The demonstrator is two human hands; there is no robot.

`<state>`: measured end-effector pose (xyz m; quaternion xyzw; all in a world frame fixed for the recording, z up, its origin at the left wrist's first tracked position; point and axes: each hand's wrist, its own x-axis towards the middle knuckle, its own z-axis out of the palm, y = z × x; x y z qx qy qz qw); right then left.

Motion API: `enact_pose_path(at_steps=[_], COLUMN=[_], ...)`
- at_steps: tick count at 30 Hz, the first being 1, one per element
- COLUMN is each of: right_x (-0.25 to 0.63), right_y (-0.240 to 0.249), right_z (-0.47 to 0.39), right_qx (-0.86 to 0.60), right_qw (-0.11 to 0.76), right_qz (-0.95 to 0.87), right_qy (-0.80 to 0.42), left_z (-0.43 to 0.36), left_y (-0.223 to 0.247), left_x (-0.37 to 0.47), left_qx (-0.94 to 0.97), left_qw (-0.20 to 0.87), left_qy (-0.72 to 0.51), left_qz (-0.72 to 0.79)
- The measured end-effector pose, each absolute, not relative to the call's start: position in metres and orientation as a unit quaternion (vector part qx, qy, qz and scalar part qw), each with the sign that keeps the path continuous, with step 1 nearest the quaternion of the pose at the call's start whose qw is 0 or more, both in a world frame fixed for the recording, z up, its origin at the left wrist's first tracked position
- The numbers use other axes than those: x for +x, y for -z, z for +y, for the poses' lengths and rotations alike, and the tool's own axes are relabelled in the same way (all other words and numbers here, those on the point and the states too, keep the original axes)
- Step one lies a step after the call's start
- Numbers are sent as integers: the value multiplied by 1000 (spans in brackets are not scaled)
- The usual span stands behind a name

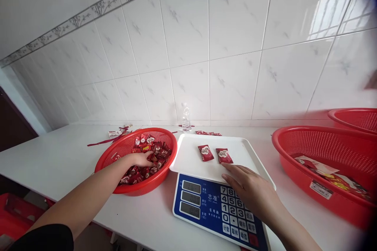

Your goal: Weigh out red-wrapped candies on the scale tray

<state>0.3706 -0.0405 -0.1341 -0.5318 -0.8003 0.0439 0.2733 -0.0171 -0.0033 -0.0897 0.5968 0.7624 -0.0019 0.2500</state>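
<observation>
My left hand reaches into a red plastic basket among many small dark red wrapped packets. Its fingertips are partly buried there, so any grip is hidden. On the white tray of a digital scale lie two red packets, a left one and a right one, slightly apart. Over the tray's front edge and the keypad hovers my right hand, fingers stretched out. Its forefinger tip is at the lower edge of the right packet, and nothing is held.
A clear water bottle stands by the tiled wall, near a row of red packets. Another red basket with packaging is at right, with one more basket behind it. Red strips lie at left.
</observation>
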Motion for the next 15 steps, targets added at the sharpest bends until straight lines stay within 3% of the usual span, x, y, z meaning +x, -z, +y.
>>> enact_pose_path(at_steps=[15], right_x=[371], right_y=[138], right_z=[-38], right_qx=[-523], right_qw=[278], right_qz=[-805], right_qy=[-21], left_z=[1], left_y=[84], left_x=[-15], left_qx=[633], left_qw=[282], left_qy=[-91], left_qz=[715])
